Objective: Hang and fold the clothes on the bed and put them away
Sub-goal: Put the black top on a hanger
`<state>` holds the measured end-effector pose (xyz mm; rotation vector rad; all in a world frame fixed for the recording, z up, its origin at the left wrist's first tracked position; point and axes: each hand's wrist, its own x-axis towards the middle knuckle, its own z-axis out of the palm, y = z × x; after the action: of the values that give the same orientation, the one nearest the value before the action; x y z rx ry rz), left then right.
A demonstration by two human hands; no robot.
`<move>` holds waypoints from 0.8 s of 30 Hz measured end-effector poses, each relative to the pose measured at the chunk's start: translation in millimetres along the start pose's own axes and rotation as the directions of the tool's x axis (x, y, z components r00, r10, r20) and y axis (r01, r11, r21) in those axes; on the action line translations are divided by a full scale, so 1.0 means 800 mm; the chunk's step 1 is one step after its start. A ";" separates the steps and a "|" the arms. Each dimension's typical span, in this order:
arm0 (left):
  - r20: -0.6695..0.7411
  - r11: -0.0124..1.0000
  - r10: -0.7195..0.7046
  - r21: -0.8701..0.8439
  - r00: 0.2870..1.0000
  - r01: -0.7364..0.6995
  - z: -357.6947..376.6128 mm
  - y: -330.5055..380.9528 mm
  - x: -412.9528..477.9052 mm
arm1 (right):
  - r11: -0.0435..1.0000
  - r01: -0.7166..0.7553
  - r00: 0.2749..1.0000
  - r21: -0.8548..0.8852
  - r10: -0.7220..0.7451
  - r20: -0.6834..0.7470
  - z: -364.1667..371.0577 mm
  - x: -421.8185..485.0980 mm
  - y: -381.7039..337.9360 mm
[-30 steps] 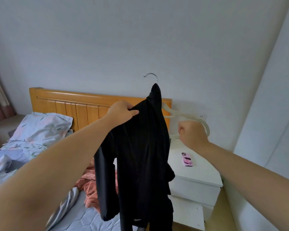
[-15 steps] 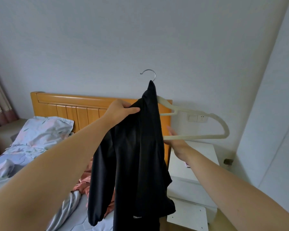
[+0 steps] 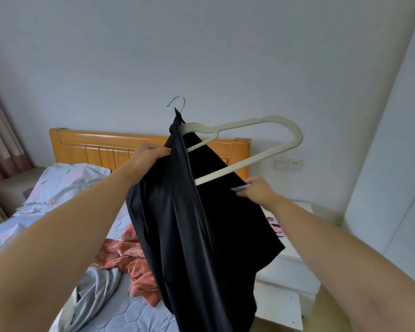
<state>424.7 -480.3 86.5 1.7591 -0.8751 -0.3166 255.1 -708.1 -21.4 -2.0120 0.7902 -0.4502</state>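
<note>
We are pinching the black garment [image 3: 192, 224] at its shoulder with our left hand [image 3: 147, 157], holding it up on the white hanger [image 3: 247, 144] above the bed's [image 3: 134, 307] right edge. Our right hand's [image 3: 258, 191] fingers are pinching its other side, pulling it toward the hanger's bare arm.

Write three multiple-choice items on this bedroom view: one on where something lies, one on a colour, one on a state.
1. Where does the orange cloth lie?
A. on the bed
B. on the nightstand
C. on the hanger

2. What colour is the garment being hung?
A. white
B. black
C. orange

3. How does the garment sit on the hanger?
A. over both shoulders
B. over one side only, the other arm bare
C. not on it

Answers: 1 A, it is crumpled on the mattress of the bed. 2 B, the cloth gripped by the left hand is black. 3 B, the hanger's bare arm juts out above the right hand, which pinches the garment's edge.
</note>
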 end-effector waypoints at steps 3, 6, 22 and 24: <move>-0.012 0.996 -0.011 0.083 1.000 0.012 -0.003 -0.015 -0.001 | 0.986 0.049 0.995 -0.159 -0.062 -0.078 -0.032 0.003 -0.005; -0.026 0.988 -0.026 0.153 0.999 0.030 -0.005 -0.033 -0.003 | 0.942 0.079 0.985 -0.326 -0.125 -0.122 -0.053 0.000 -0.001; -0.017 0.670 0.080 0.742 0.997 -0.041 -0.020 -0.074 -0.018 | 0.951 -0.259 0.930 -0.168 0.198 -0.311 -0.066 0.005 -0.029; 0.019 0.563 0.107 0.823 0.994 -0.076 -0.007 -0.074 -0.025 | 0.952 -0.259 0.927 -0.166 0.196 -0.321 -0.064 0.005 -0.044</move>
<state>438.0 -454.1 31.0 2.5610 -1.1990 0.2695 240.6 -728.6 35.2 -2.0306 1.2934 -0.5656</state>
